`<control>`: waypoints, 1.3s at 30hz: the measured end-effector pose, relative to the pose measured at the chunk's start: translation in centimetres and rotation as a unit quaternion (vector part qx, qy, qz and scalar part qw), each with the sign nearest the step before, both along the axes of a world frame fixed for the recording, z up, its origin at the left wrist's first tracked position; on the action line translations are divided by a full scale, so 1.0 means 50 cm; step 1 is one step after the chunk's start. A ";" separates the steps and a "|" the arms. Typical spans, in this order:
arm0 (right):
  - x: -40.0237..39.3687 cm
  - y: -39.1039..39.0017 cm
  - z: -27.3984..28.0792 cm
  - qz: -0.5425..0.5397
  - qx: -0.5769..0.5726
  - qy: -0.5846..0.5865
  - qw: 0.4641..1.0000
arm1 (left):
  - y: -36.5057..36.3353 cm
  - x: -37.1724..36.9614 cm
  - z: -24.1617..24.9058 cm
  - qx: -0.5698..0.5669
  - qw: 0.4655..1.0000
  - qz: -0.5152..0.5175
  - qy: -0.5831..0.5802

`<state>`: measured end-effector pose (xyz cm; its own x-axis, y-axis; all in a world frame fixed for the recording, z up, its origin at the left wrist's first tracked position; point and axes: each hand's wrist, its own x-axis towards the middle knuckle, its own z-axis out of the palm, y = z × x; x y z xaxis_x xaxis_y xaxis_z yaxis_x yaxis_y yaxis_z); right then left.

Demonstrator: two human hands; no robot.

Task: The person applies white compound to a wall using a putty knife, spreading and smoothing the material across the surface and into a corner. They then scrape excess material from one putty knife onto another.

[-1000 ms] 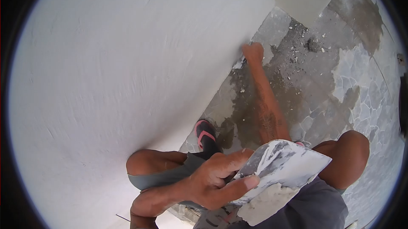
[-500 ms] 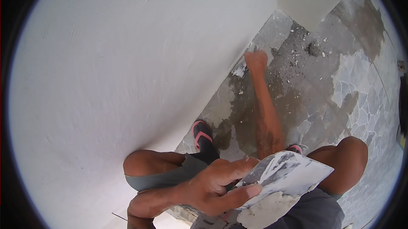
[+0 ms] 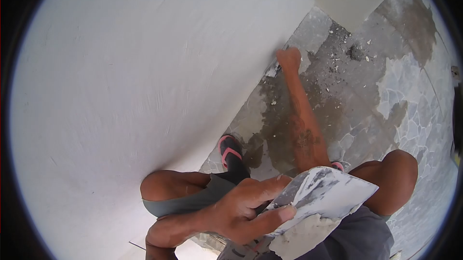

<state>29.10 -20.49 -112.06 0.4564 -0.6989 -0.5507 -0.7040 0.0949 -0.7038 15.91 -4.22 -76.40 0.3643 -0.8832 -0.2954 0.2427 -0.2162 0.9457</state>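
In the head view, the left hand (image 3: 246, 210) pinches a smeared metal plate (image 3: 328, 190) bearing pale paste (image 3: 304, 235) over the lap; the right hand (image 3: 289, 59) is closed round a scraper (image 3: 273, 70) where the wall (image 3: 144, 76) meets the wet, crumb-strewn floor (image 3: 347, 81).

Smeared plate (image 3: 333, 190) — blade (image 3: 273, 70), perhaps, at wall (image 3: 144, 67)

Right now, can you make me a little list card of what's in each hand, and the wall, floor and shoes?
Left hand: holds a flat plate with whitish paste on it
Right hand: reaches out, holding a smeared blade at the wall's foot
Wall: pale, with faint streaks
Floor: grey, dark patches, white crumbs
Shoes: pink-strapped sandals
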 end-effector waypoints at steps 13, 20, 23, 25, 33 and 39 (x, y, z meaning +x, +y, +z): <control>-0.051 0.028 -0.008 -0.023 0.012 -0.016 1.000 | -0.008 -0.005 0.003 -0.031 0.999 -0.002 0.034; -0.113 0.147 0.063 -0.060 -0.003 -0.062 0.996 | -0.009 -0.003 -0.005 -0.004 0.999 -0.012 0.043; -0.105 0.192 0.058 -0.084 -0.051 -0.079 0.992 | -0.012 -0.001 -0.005 -0.006 0.999 -0.021 0.039; -0.097 0.200 0.030 -0.043 -0.043 -0.060 0.996 | -0.011 0.000 -0.006 -0.008 0.999 -0.016 0.045; -0.070 0.228 0.010 -0.094 -0.152 -0.124 0.976 | -0.005 0.005 0.009 -0.015 0.999 -0.022 0.039; -0.077 0.184 0.081 -0.020 -0.068 -0.130 0.989 | -0.006 0.005 0.005 0.012 0.999 -0.015 0.035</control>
<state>25.23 -11.28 -108.03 0.5403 -0.7792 -0.3177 -0.4955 0.0105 -0.8685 16.18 -4.53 -76.13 0.3154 -0.8857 -0.3406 0.3013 -0.2469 0.9210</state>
